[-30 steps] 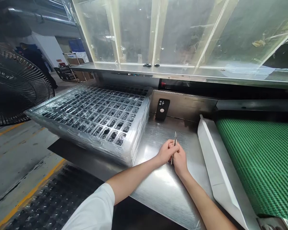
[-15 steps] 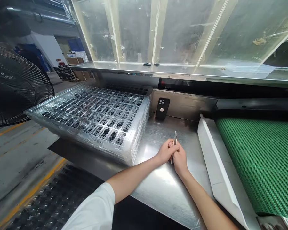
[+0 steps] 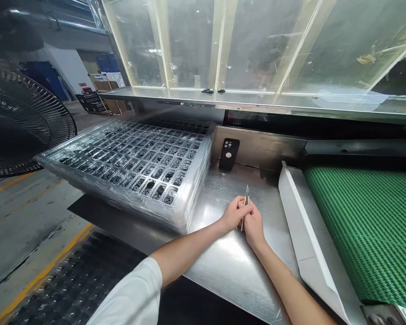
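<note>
Little shifts: our left hand (image 3: 235, 214) and right hand (image 3: 253, 225) stay pressed together mid-counter, both clenched around slim steel tweezers (image 3: 246, 195), which stand tilted up between them, over the brushed stainless counter (image 3: 230, 266). Neither hand reaches out. Just left of the hands sits a stack of clear plastic trays (image 3: 122, 208) holding black round parts (image 3: 168, 200), untouched. To the right, a green mesh conveyor belt (image 3: 362, 225) lies beyond a white guard (image 3: 307, 230).

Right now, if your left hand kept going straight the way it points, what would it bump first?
The left hand would meet the thin metal tweezers first, because its fingers touch them. Just past them, it looks like the right hand comes next.
</note>
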### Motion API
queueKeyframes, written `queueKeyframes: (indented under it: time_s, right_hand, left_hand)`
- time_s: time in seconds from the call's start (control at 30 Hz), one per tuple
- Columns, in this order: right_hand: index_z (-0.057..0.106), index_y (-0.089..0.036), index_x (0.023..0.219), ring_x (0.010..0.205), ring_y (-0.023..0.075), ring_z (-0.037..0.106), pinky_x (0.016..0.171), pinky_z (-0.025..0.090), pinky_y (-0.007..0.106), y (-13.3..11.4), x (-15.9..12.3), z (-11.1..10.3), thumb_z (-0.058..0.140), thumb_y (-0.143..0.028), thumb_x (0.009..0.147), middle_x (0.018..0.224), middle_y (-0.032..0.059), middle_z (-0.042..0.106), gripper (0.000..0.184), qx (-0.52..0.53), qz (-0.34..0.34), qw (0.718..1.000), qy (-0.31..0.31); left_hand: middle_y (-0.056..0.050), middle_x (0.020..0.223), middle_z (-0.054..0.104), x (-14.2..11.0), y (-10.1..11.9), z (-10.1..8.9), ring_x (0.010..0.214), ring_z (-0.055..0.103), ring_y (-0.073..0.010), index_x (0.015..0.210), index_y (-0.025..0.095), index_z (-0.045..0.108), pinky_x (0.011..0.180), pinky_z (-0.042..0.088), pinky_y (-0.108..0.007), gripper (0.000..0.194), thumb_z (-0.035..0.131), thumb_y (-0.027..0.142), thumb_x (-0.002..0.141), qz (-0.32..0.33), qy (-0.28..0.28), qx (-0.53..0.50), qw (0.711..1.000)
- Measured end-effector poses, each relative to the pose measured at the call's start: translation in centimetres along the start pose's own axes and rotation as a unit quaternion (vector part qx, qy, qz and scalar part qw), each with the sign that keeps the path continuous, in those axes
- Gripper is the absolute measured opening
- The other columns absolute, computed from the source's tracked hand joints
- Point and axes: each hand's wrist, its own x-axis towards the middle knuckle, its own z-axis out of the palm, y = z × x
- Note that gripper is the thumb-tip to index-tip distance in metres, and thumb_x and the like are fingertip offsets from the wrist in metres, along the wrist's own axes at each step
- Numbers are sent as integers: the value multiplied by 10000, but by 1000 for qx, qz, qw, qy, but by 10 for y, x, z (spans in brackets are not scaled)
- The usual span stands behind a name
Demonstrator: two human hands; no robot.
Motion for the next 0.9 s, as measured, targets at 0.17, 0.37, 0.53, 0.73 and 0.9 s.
queueKeyframes:
  time_s: [0.17, 0.37, 0.53, 0.73, 0.9]
  right_hand:
    - [575, -217, 796, 615, 176, 456, 519, 369, 262, 3, 0, -1, 744, -592, 823, 706, -6, 529, 412, 8, 8, 1000, -11]
    - [578, -210, 800, 642, 182, 481, 526, 375, 260, 6, 1, -2, 751, -595, 821, 735, 8, 551, 423, 6, 5, 1000, -4]
    - [591, -208, 806, 647, 189, 500, 541, 384, 268, 7, 2, -2, 745, -588, 820, 743, 13, 570, 410, 0, -3, 1000, -3]
    - [581, -210, 800, 630, 184, 493, 532, 375, 266, 7, 3, -2, 737, -567, 831, 733, 9, 573, 391, -5, -6, 1000, -4]
    - [587, -211, 811, 637, 184, 496, 543, 390, 266, 7, 3, -3, 735, -574, 827, 736, 7, 574, 393, -7, -6, 1000, -5]
  left_hand:
    - [-24, 888, 675, -1, 1, -2, 894, 655, -190, 1112, 164, 681, 873, 541, -299, 341, 761, 370, 853, 5, -11, 4, 1000]
    - [-26, 892, 670, 0, 1, -2, 882, 652, -185, 1105, 165, 675, 864, 538, -292, 350, 766, 390, 852, 3, -13, 8, 1000]
    - [-22, 888, 666, 0, 2, -2, 871, 649, -182, 1104, 168, 669, 859, 537, -291, 351, 768, 389, 851, 4, -15, 7, 1000]
    - [-8, 845, 642, -2, 4, -1, 817, 630, -161, 1109, 159, 656, 795, 520, -256, 297, 715, 331, 874, 8, -20, 4, 1000]
    - [14, 798, 609, -1, 3, -1, 680, 563, -126, 1111, 161, 642, 642, 464, -218, 308, 707, 340, 869, 7, -24, 5, 1000]
